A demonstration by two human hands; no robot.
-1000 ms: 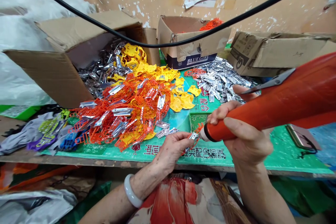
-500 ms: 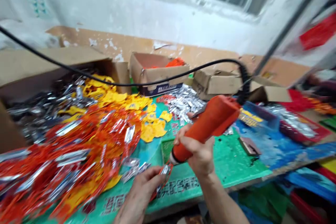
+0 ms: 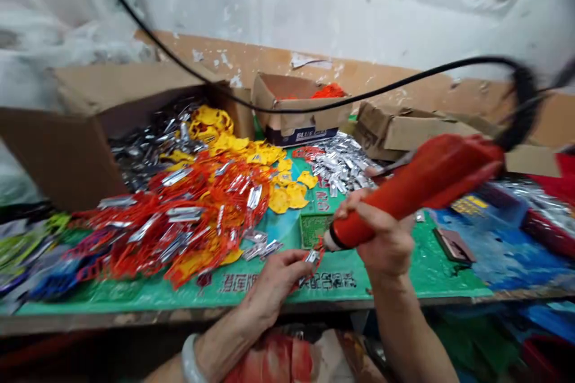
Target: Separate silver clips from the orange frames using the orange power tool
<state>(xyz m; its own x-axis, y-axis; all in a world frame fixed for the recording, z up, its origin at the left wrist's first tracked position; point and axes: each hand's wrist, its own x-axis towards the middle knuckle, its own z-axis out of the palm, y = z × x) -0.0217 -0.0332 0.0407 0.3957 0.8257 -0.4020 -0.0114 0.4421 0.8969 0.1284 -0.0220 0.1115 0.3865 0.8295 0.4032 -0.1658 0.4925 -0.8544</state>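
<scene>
My right hand (image 3: 387,242) is wrapped round a red electric screwdriver (image 3: 422,182), which leans down to the left with a black cable (image 3: 323,109) running from its far end. Its tip meets, or nearly meets, an orange-red plastic piece with a silver metal part (image 3: 313,258). My left hand (image 3: 279,278) pinches that piece between thumb and fingers; part of it is hidden. Just behind sits a small green tray (image 3: 309,230). Several loose silver metal parts (image 3: 260,246) lie left of my fingers on the green table cover (image 3: 359,287).
To the left spreads a heap of orange-red pieces with metal strips (image 3: 193,215), beside yellow pieces (image 3: 287,194). Behind stand cardboard boxes (image 3: 296,122) and a silver pile (image 3: 344,161). At right are a brown flat block (image 3: 453,245) and a blue bin (image 3: 498,206).
The view has swung left and down, showing more of the table's front edge and left side. Both hands keep their hold, and the screwdriver is still at the piece, tilted flatter in the picture.
</scene>
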